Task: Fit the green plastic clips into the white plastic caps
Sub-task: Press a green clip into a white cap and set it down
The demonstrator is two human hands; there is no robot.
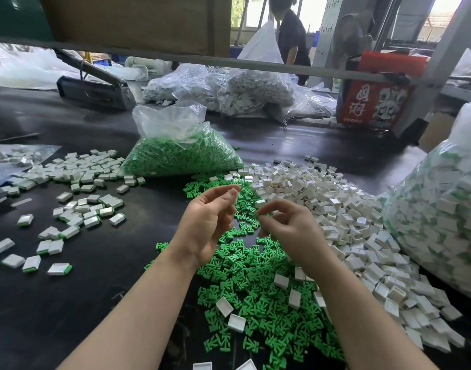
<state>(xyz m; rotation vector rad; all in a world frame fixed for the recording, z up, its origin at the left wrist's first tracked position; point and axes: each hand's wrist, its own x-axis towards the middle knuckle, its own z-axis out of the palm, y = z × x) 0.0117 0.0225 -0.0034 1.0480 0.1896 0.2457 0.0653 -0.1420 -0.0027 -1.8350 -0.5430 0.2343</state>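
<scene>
Although a good batch is already assembled, most of the stock is untouched. Loose green clips point(255, 276) lie heaped on the dark table point(101, 263) directly under both hands; a larger heap of empty white caps point(336, 209) adjoins them on the right, with a few caps strayed onto the green.

Left hand point(210, 222): raised over the clips, palm turned inward, fingers loosely curled, nothing visible in them. Right hand point(287, 225): fingers drawn together as if pinching something small, possibly a clip; blur prevents confirmation, so I cannot tell whether it grasps anything.

Done: finished caps point(76, 188), white with a green edge showing, scattered across the left of the table; the big plastic bag point(442, 209) at right appears to hold more of the same.

Left: both loose heaps, plus a full bag of green clips point(181, 153) behind and bags of white parts point(242, 89) farther back. Judgement: early to mid run, much remaining. A person stands in the background.
</scene>
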